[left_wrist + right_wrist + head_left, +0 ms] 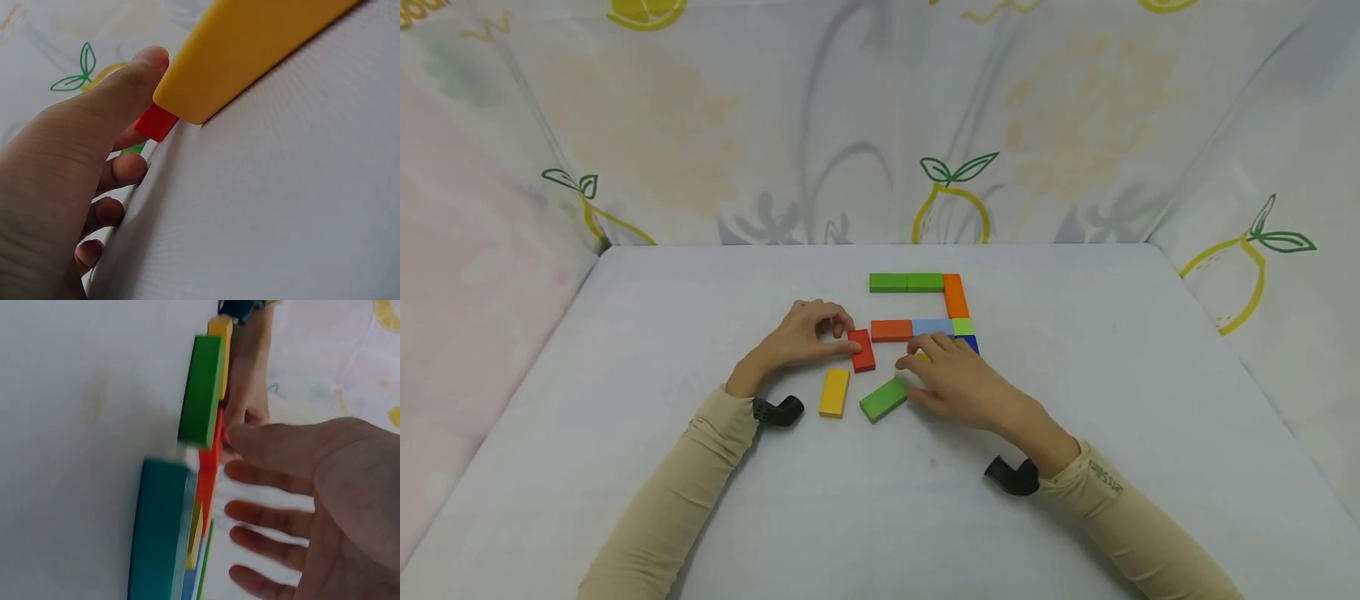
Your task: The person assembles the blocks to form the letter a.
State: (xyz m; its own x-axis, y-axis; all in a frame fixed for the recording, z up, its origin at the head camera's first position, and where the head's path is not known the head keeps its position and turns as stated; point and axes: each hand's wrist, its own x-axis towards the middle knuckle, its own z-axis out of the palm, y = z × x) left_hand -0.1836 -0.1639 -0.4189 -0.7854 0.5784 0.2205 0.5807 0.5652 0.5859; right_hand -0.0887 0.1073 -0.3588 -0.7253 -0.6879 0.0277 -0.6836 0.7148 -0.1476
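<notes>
My left hand (801, 337) pinches a red block (865, 357) at its left side, thumb on the near part and curled fingers at the far end. Over the near side of the block arrangement, my right hand (962, 379) is spread with loosely bent fingers and nothing in its grasp. It partly hides a yellow block (924, 357). A green block (882, 401) lies slanted by the right thumb. Nearer the left wrist lies a yellow-orange block (833, 394). In the right wrist view a teal block (157, 531) stands out below the green one, hidden from the head view.
Beyond the hands, two green blocks (906, 283) lie end to end, meeting an orange block (955, 296). A nearer row has an orange-red block (891, 331), a light blue block (932, 327) and a lime block (962, 326), with a dark blue block (972, 342) below.
</notes>
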